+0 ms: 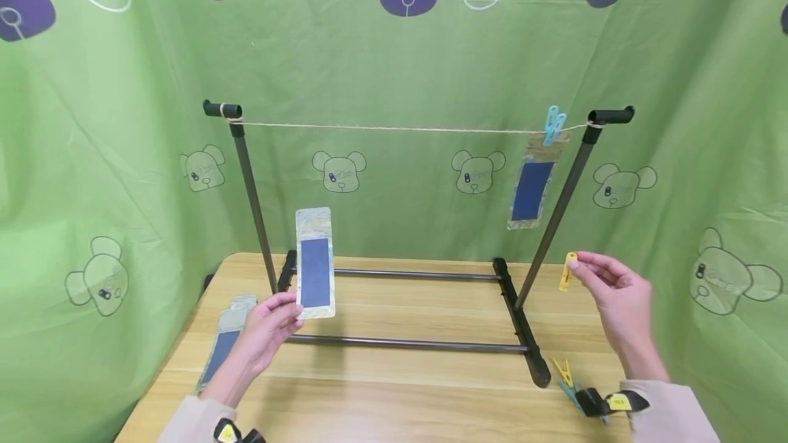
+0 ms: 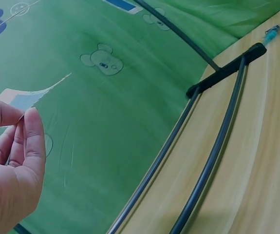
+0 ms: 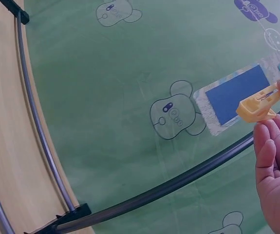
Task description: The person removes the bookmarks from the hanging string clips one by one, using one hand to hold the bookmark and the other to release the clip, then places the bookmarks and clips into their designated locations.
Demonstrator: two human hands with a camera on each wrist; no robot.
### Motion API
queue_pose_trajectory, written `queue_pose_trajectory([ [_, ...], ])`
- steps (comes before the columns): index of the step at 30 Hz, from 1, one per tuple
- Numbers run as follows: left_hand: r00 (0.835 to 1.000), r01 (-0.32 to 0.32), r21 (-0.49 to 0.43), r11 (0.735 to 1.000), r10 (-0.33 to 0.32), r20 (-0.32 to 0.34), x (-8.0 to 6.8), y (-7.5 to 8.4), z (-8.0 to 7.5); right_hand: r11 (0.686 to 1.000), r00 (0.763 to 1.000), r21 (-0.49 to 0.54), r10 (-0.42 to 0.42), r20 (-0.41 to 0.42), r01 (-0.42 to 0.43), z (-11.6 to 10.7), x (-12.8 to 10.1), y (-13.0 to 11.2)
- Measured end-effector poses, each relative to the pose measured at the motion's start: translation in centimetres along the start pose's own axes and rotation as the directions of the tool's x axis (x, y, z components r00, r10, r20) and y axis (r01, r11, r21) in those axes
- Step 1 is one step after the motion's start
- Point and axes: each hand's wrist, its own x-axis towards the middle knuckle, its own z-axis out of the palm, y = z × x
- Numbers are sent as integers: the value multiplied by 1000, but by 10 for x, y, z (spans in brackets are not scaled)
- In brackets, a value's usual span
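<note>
Three flat packets with dark blue middles show in the head view: one held packet (image 1: 315,264) in the left hand (image 1: 266,333), one hanging packet (image 1: 532,186) on the string (image 1: 394,129), and one lying packet (image 1: 223,344) on the worktop (image 1: 394,395) at the left edge; whether more lie under that one cannot be told. Pegs: a yellow peg (image 1: 567,271) in the right hand (image 1: 618,299), a blue peg (image 1: 554,124) clamping the hanging packet to the string, and a small heap of loose pegs (image 1: 565,376) on the worktop by the right foot of the rack (image 1: 520,323), at least one yellow and one blue.

The left hand is raised just above the worktop, thumb and fingertips pinching the lower left edge of the held packet, which stands upright in front of the rack's left post. The right hand is lifted to the right of the rack's slanted right post, pinching the yellow peg between thumb and forefinger, the other fingers loosely curled beneath; the peg hangs clear of the string and well below it.

The worktop is pale wood grain. The black rack has two posts, two floor bars and the string stretched between its top ends. A green cloth (image 1: 123,156) printed with bears, smiley faces and purple dots hangs behind and to both sides.
</note>
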Motion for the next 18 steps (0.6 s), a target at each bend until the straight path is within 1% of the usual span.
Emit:
queue_pose_trajectory([
  [4,999,5,7,1000,-4,-39,-4,-1,-6,1000,1000,6,10,10,-10,-3,-3,7],
  [10,995,15,-8,1000,-16,-98,-8,-2,-20,999,1000,25,25,9,-25,-5,-7,14],
  [15,992,14,-14,1000,-16,-122,-13,-2,-30,998,999,48,36,-8,-36,-7,-11,18],
  [18,991,3,0,1000,-3,-137,-16,-4,-35,998,999,49,42,-19,-41,-10,-13,20],
])
